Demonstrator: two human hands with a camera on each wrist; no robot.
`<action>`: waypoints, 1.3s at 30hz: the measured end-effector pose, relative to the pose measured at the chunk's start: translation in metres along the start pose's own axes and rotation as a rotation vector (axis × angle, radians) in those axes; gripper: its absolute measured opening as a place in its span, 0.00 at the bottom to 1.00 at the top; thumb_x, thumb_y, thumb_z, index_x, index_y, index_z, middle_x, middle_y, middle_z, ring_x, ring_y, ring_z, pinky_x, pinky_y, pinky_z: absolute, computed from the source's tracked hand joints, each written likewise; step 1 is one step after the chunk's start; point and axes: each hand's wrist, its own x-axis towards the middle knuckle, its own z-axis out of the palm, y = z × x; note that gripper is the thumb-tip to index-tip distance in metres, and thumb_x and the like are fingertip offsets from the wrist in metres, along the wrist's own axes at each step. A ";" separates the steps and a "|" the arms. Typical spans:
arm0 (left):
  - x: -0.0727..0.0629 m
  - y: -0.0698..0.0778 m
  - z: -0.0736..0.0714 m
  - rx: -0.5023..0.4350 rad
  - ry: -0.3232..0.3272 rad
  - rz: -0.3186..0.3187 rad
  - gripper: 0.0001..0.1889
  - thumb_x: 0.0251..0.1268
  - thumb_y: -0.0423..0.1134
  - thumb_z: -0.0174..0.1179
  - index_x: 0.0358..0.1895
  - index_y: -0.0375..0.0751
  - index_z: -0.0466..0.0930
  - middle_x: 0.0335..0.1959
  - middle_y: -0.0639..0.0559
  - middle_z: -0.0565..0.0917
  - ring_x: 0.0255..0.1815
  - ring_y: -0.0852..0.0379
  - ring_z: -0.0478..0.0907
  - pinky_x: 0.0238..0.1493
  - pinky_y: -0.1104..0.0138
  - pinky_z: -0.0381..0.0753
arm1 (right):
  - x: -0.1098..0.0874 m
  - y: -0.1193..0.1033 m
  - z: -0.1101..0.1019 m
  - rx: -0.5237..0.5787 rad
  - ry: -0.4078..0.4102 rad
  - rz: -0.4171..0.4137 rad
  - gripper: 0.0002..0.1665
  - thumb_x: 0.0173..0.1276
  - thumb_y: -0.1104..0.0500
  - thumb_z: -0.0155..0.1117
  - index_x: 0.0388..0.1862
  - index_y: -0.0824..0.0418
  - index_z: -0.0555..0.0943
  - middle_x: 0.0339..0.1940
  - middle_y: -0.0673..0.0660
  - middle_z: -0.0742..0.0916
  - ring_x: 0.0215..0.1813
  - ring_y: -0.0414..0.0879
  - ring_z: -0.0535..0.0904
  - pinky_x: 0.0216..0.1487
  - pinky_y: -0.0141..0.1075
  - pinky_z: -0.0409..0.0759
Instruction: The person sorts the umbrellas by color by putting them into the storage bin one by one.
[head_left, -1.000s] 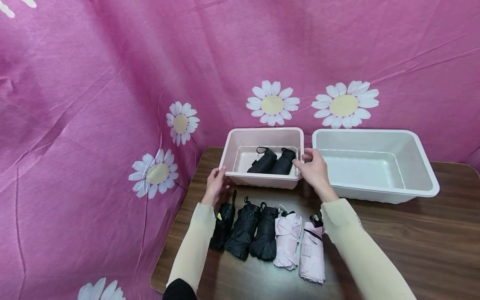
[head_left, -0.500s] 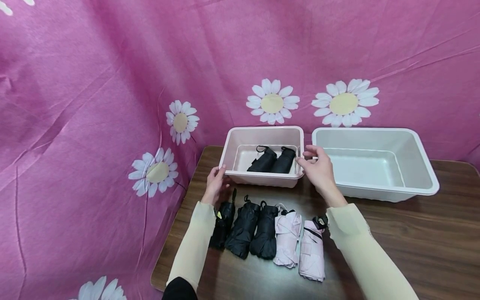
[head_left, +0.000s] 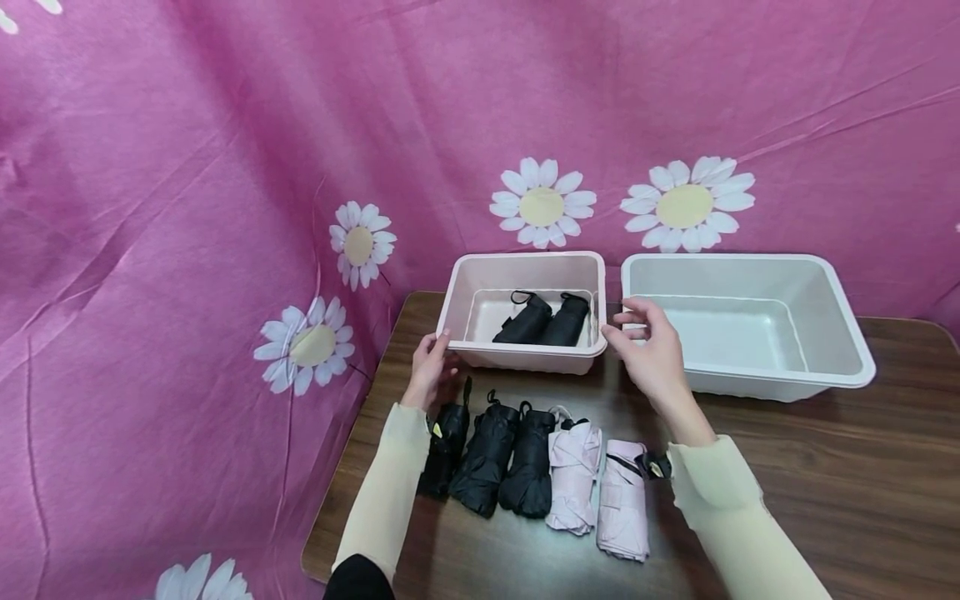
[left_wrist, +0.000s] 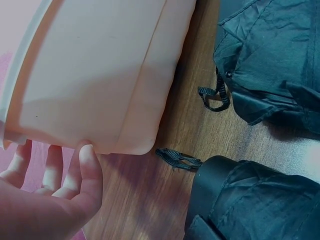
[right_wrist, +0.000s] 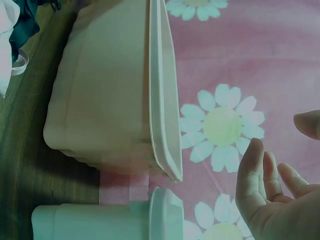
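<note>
My left hand (head_left: pixel 430 367) is at the front left corner of a pale pink plastic bin (head_left: pixel 531 358). Its thumb touches the rim, and in the left wrist view its fingers (left_wrist: pixel 90 162) rest against the bin's wall. Inside the bin lie two black folded umbrellas (head_left: pixel 567 320), side by side. My right hand (head_left: pixel 651 354) hovers at the gap between this bin and a larger white bin (head_left: pixel 780 383), fingers loosely bent and holding nothing. In the right wrist view its fingertips are apart from the pink bin's rim.
In front of the pink bin lie a row of folded umbrellas: three black ones, including a middle one (head_left: pixel 486 458), and two pink ones, the right one (head_left: pixel 624 508) under my right forearm. The wooden table (head_left: pixel 825 483) meets a pink daisy-print cloth (head_left: pixel 420 100) behind.
My right hand has let go of the pink bin's right rim and moved away to the right. The left hand and the bin have stayed in place.
</note>
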 end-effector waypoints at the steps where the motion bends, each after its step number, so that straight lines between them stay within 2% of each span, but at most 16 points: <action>1: 0.000 0.000 0.000 0.000 0.000 -0.001 0.19 0.69 0.53 0.56 0.52 0.43 0.71 0.56 0.34 0.76 0.29 0.57 0.80 0.38 0.58 0.81 | -0.003 0.000 -0.001 0.003 0.000 -0.005 0.31 0.67 0.58 0.63 0.67 0.62 0.68 0.51 0.62 0.80 0.36 0.32 0.76 0.31 0.26 0.81; 7: 0.001 -0.001 -0.002 0.001 0.009 -0.012 0.20 0.68 0.55 0.57 0.52 0.44 0.72 0.53 0.38 0.77 0.36 0.51 0.82 0.38 0.58 0.83 | -0.019 0.003 -0.009 -0.002 -0.012 -0.024 0.31 0.67 0.58 0.63 0.67 0.63 0.67 0.51 0.64 0.80 0.35 0.30 0.76 0.31 0.26 0.81; 11: 0.001 -0.002 -0.004 -0.006 0.005 -0.013 0.21 0.67 0.55 0.57 0.52 0.44 0.72 0.53 0.40 0.77 0.34 0.53 0.82 0.38 0.58 0.82 | -0.030 0.010 -0.013 -0.026 -0.014 -0.023 0.29 0.67 0.58 0.63 0.65 0.63 0.69 0.51 0.62 0.81 0.36 0.29 0.76 0.33 0.23 0.79; 13: 0.002 -0.002 -0.004 -0.009 0.002 -0.014 0.21 0.67 0.55 0.57 0.52 0.44 0.71 0.54 0.38 0.77 0.33 0.55 0.81 0.36 0.60 0.82 | -0.036 0.014 -0.015 -0.029 -0.006 -0.007 0.27 0.67 0.58 0.63 0.63 0.64 0.71 0.49 0.57 0.82 0.37 0.28 0.76 0.34 0.22 0.78; 18: 0.001 -0.002 -0.005 -0.010 0.002 -0.021 0.21 0.67 0.55 0.57 0.54 0.44 0.71 0.52 0.36 0.77 0.30 0.57 0.79 0.31 0.64 0.81 | -0.051 0.024 -0.017 0.010 0.036 0.026 0.22 0.67 0.60 0.64 0.57 0.67 0.75 0.39 0.34 0.81 0.37 0.27 0.77 0.37 0.19 0.76; 22: 0.001 -0.002 -0.005 -0.002 0.010 -0.029 0.20 0.68 0.54 0.57 0.54 0.45 0.71 0.49 0.40 0.79 0.31 0.56 0.80 0.30 0.64 0.81 | -0.062 0.037 -0.018 0.010 0.045 0.021 0.20 0.66 0.62 0.64 0.55 0.68 0.76 0.36 0.28 0.80 0.36 0.26 0.77 0.37 0.19 0.75; 25: 0.002 -0.002 -0.005 -0.004 0.011 -0.027 0.20 0.68 0.54 0.57 0.54 0.45 0.71 0.48 0.42 0.79 0.35 0.52 0.81 0.32 0.63 0.80 | -0.072 0.050 -0.016 -0.041 0.040 0.044 0.19 0.66 0.61 0.65 0.55 0.65 0.76 0.39 0.34 0.82 0.36 0.26 0.76 0.37 0.20 0.75; 30: 0.002 -0.005 -0.004 0.003 0.007 0.005 0.23 0.65 0.57 0.59 0.53 0.44 0.72 0.44 0.45 0.79 0.36 0.50 0.81 0.30 0.65 0.81 | -0.088 0.078 -0.011 -0.154 -0.018 0.156 0.21 0.67 0.59 0.63 0.57 0.64 0.76 0.49 0.61 0.85 0.38 0.30 0.76 0.36 0.24 0.75; 31: 0.003 -0.007 -0.005 -0.009 -0.004 0.028 0.23 0.64 0.58 0.59 0.52 0.44 0.72 0.42 0.45 0.80 0.34 0.51 0.81 0.27 0.66 0.81 | -0.091 0.084 -0.010 -0.186 -0.035 0.176 0.21 0.67 0.58 0.63 0.58 0.64 0.75 0.50 0.63 0.84 0.39 0.32 0.77 0.37 0.25 0.74; 34: 0.003 -0.008 -0.005 -0.007 -0.002 0.041 0.24 0.62 0.59 0.60 0.51 0.45 0.72 0.39 0.47 0.80 0.32 0.53 0.81 0.25 0.67 0.80 | -0.102 0.101 -0.007 -0.290 -0.072 0.202 0.25 0.66 0.57 0.64 0.59 0.65 0.74 0.51 0.67 0.82 0.43 0.44 0.78 0.40 0.31 0.73; 37: 0.002 -0.005 -0.004 -0.009 -0.009 0.027 0.23 0.64 0.57 0.59 0.52 0.45 0.72 0.43 0.44 0.80 0.35 0.50 0.81 0.27 0.66 0.81 | -0.116 0.116 -0.004 -0.367 -0.102 0.188 0.32 0.62 0.56 0.66 0.62 0.69 0.70 0.53 0.69 0.76 0.50 0.55 0.74 0.47 0.40 0.71; 39: 0.001 -0.002 -0.003 0.008 -0.004 -0.005 0.22 0.66 0.56 0.58 0.53 0.44 0.71 0.47 0.41 0.79 0.37 0.50 0.81 0.31 0.65 0.81 | -0.126 0.124 -0.002 -0.389 -0.122 0.191 0.39 0.60 0.55 0.68 0.65 0.72 0.65 0.55 0.71 0.72 0.54 0.60 0.69 0.51 0.49 0.69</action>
